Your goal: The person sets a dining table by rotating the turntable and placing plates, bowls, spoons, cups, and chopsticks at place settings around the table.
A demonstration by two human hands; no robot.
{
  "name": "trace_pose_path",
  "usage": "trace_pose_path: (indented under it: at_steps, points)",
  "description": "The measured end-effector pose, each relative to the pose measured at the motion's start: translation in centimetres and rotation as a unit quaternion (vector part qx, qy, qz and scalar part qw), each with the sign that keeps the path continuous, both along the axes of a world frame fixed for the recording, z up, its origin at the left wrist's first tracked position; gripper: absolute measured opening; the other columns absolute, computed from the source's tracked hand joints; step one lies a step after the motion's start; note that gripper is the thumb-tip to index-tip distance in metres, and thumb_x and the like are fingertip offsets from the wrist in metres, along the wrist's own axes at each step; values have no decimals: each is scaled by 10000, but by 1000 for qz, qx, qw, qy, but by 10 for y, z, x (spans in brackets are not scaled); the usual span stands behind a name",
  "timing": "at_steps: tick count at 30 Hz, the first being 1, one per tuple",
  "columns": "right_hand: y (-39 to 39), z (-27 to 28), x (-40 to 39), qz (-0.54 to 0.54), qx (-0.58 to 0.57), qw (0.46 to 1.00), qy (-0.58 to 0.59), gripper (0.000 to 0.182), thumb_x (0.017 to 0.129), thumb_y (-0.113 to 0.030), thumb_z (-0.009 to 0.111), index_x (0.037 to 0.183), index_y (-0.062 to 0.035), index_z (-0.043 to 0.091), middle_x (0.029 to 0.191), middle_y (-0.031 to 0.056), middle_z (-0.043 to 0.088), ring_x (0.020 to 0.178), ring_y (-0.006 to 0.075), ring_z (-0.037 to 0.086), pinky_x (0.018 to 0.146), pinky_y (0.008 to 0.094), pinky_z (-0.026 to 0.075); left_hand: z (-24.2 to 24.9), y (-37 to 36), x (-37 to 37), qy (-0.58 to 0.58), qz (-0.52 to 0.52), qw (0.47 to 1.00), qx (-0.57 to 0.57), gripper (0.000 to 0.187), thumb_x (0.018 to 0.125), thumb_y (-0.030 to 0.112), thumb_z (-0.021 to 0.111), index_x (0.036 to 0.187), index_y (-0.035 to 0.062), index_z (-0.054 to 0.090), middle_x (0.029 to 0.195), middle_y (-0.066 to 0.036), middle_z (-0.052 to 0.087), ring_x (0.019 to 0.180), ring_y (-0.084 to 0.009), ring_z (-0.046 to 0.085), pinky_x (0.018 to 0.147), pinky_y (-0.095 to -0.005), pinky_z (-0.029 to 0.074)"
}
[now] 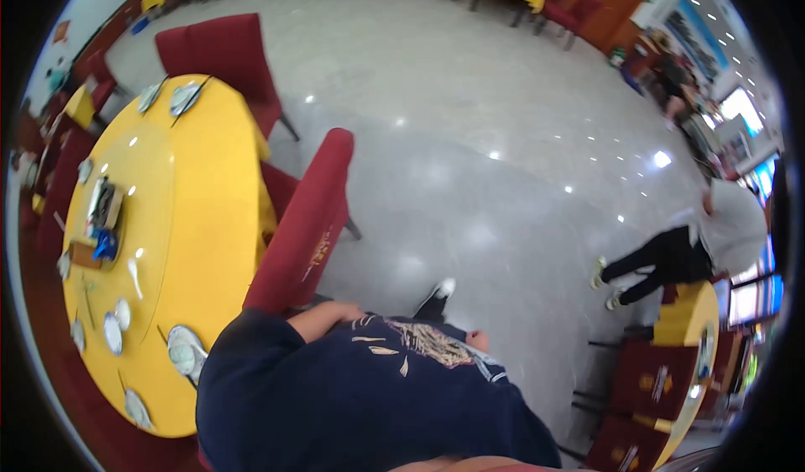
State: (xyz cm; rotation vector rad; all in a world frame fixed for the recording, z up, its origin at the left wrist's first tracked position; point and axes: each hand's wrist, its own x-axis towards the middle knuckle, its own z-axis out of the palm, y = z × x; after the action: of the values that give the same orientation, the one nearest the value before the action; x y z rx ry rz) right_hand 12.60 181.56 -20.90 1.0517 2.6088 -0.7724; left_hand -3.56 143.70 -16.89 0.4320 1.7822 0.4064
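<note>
My left hand (350,312) is in front of my dark blue printed shirt (352,396), near the red chair back (312,212). Its fingers are too small and blurred to make out. On the other side of the shirt, only a small part of my right hand (477,340) shows. The shirt hides the rest of it, and whether it holds anything is not visible. Below, one black shoe with a white toe (445,287) is on the grey floor. No object can be seen in either hand.
At left, a round yellow table (220,162) carries plate settings, a spoon (135,277) and a box of small items (102,212). Another red chair (222,57) stands beyond. A person in a grey top (732,227) is at right, near dark red chairs (654,377) and another yellow table (696,308).
</note>
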Motion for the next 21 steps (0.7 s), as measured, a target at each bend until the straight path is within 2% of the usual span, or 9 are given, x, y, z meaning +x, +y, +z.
trace_pose_path:
  at_steps: [2,4,7,9,12,14,16,18,21]
  points:
    - [11,22,-75,115,-83,983,-114,261,665,-272,581,724,-19,609,751,200,600,731,344,585,675,400,461,53,6,-27,-12,41,999,-10,614,750,560,416,1065,51,553,1068,-175,546,1010,-327,502,849,-405,384]
    - [33,11,-141,156,-125,971,-132,296,644,-291,575,762,-23,621,768,195,607,750,335,589,699,381,461,52,11,-43,39,97,994,-39,567,767,525,396,1050,62,558,1061,-197,536,996,-335,506,842,-417,391]
    - [78,9,-240,163,-115,977,-82,334,666,-307,549,799,-12,627,773,206,605,786,331,590,718,371,454,13,33,-76,110,268,951,-108,504,776,471,397,1024,65,565,1049,-208,530,991,-347,500,839,-419,394]
    - [107,27,-311,192,-84,974,-87,363,683,-327,543,825,-4,625,784,208,605,817,332,586,733,372,452,10,64,-91,143,406,894,-128,454,781,425,401,981,57,578,1028,-210,535,981,-357,498,839,-414,395]
    - [146,45,-409,308,-94,943,-82,362,689,-331,538,809,0,624,781,202,607,823,327,586,750,368,451,25,107,-119,242,603,743,-163,398,788,370,401,904,35,582,983,-206,551,954,-362,504,834,-404,397]
    - [159,38,-474,381,-39,913,-140,346,696,-317,530,808,-3,622,814,202,607,821,318,589,748,368,456,6,116,-114,233,658,684,-212,377,795,350,396,861,24,573,964,-211,554,940,-363,507,833,-408,392]
    - [169,-9,-543,442,-39,889,-110,335,708,-321,537,732,6,604,625,134,604,535,196,581,515,317,461,7,115,-119,237,708,628,-221,401,805,360,378,884,18,572,978,-222,544,952,-369,497,840,-412,386]
    - [130,13,-602,445,-135,877,-120,266,737,-269,525,719,-13,592,577,84,574,490,152,547,440,272,429,0,122,-118,198,760,587,-196,445,816,380,349,912,5,569,995,-229,537,976,-369,486,856,-407,376]
    - [55,41,-646,319,-304,894,-81,226,775,-232,509,820,-16,558,655,49,557,537,135,549,471,234,431,-6,136,-131,136,788,556,-229,519,828,417,309,959,-19,557,1029,-238,525,1013,-362,472,877,-396,361]
